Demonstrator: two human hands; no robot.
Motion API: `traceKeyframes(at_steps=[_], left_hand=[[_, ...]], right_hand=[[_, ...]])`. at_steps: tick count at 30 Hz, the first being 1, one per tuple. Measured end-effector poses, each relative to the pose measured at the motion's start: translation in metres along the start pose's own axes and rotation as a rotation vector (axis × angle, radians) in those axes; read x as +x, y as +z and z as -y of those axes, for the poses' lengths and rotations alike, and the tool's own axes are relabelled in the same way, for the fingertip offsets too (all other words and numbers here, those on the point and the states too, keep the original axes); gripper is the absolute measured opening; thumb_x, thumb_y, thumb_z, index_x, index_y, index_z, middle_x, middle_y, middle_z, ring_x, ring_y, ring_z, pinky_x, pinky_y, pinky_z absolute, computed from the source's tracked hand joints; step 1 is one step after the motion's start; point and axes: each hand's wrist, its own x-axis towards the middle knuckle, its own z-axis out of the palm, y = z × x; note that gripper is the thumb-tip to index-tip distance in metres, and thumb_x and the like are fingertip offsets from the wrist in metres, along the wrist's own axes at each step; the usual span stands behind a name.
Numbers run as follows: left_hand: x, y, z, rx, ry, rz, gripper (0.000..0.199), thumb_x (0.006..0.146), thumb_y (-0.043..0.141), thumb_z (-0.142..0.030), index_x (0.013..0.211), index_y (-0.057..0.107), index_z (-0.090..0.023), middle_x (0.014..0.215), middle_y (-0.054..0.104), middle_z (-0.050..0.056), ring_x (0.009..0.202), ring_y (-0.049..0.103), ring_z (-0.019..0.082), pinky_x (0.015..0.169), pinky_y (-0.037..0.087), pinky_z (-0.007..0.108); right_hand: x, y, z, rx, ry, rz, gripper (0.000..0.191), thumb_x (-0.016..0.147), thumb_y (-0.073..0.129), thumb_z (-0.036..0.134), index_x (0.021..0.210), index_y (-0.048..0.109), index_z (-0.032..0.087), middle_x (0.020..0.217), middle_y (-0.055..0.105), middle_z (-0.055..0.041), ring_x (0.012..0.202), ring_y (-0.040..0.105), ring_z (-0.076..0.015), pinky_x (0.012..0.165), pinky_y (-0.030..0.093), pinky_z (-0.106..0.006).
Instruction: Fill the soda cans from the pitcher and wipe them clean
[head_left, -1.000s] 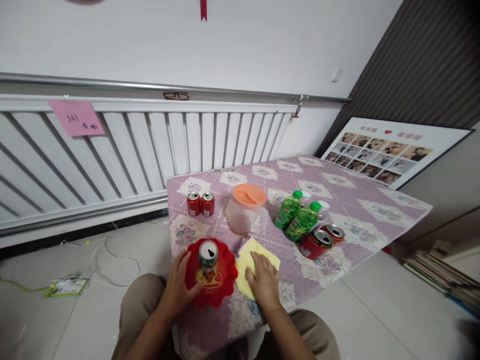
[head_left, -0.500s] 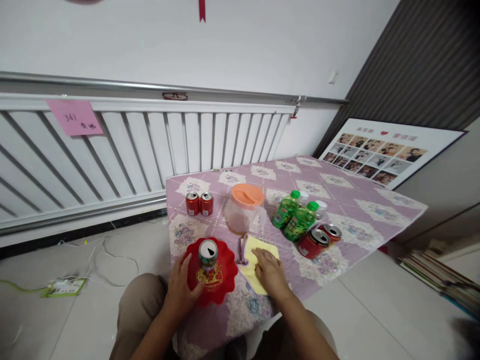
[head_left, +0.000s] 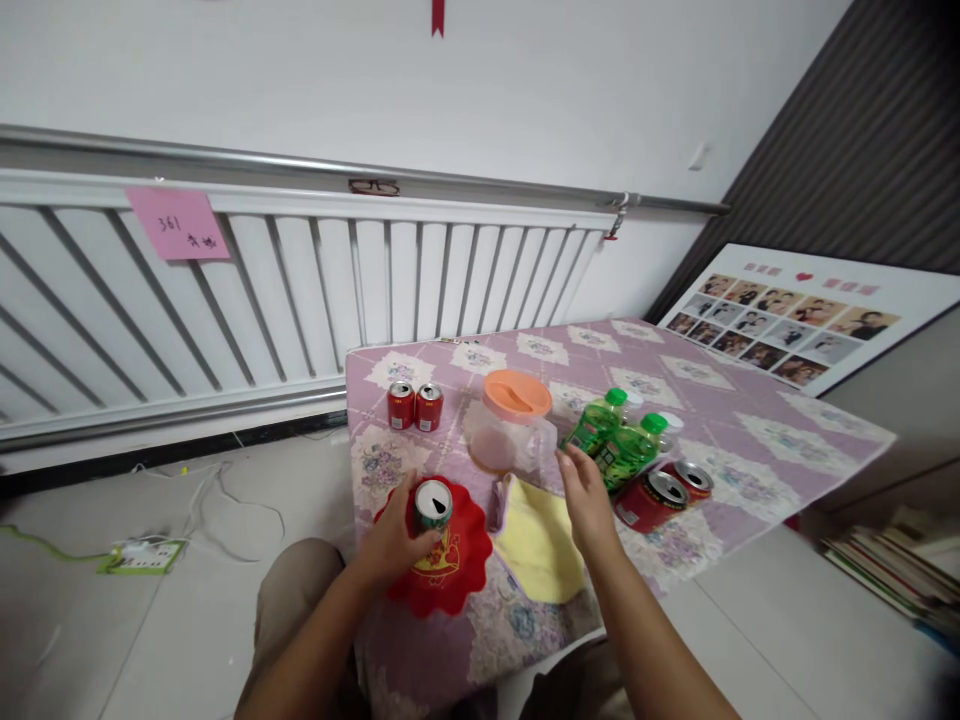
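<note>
at the near end of the lilac floral tablecloth (head_left: 405, 650), a round red plate with a scalloped rim (head_left: 471, 565) carries a green metal can with a pale, opened top (head_left: 433, 500). the can stands upright towards the far side of the plate, above a yellow print. the left hand (head_left: 394, 535) curves around the can's left side, fingers behind it and thumb across its front; from where i stand i cannot tell how firmly they close on it.

the right hand (head_left: 589, 505) is open and holds nothing, its fingers stretched forward and close together, over the right edge of a soft yellow cloth with purple trim (head_left: 540, 545). the cloth lies just beside the plate, one corner rumpled.

beyond the cloth stands a translucent plastic pitcher (head_left: 495, 445) with a round orange lid (head_left: 517, 395). two small red metal cans (head_left: 415, 408) stand side by side to its left. near the right hand are green-capped plastic bottles (head_left: 628, 455) and two larger red metal cans (head_left: 651, 500), their tops open.
</note>
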Motion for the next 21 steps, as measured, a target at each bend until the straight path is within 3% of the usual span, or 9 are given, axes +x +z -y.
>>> traceKeyframes(at_steps=[3, 7, 15, 21], left_hand=[[0.004, 0.007, 0.003, 0.000, 0.000, 0.012, 0.092, 0.070, 0.070, -0.019, 0.150, 0.026, -0.021, 0.153, 0.040, 0.014, 0.143, 0.036, 0.028, 0.120, 0.027, 0.048], [0.007, 0.011, 0.008, 0.016, -0.006, 0.007, 0.090, 0.070, 0.069, -0.017, 0.149, 0.027, -0.020, 0.153, 0.040, 0.014, 0.143, 0.036, 0.028, 0.120, 0.028, 0.047], [0.008, 0.017, 0.008, 0.037, 0.007, -0.041, 0.084, 0.067, 0.069, -0.013, 0.144, 0.037, -0.020, 0.149, 0.044, 0.015, 0.139, 0.041, 0.030, 0.118, 0.029, 0.050], [0.007, 0.021, 0.011, 0.062, 0.061, -0.087, 0.078, 0.066, 0.069, -0.013, 0.139, 0.041, -0.019, 0.140, 0.052, 0.014, 0.135, 0.046, 0.030, 0.117, 0.031, 0.050]], right_hand=[[0.013, 0.014, 0.016, 0.064, 0.064, 0.051, 0.059, 0.077, 0.056, 0.069, 0.106, 0.066, 0.019, 0.112, 0.071, -0.0102, 0.102, 0.064, -0.0244, 0.080, 0.049, -0.034], [0.023, 0.030, 0.024, 0.174, 0.172, 0.081, 0.062, 0.070, 0.059, 0.075, 0.091, 0.070, 0.018, 0.081, 0.073, -0.0054, 0.073, 0.063, -0.0183, 0.059, 0.041, -0.026], [0.031, 0.052, 0.030, 0.301, 0.208, -0.032, 0.048, 0.063, 0.067, 0.068, 0.070, 0.059, 0.021, 0.064, 0.064, 0.0004, 0.058, 0.058, -0.0136, 0.051, 0.040, -0.025], [0.040, 0.045, 0.046, 0.330, 0.150, -0.017, 0.043, 0.060, 0.069, 0.062, 0.064, 0.053, 0.022, 0.054, 0.057, 0.0036, 0.050, 0.053, -0.0122, 0.048, 0.040, -0.025]])
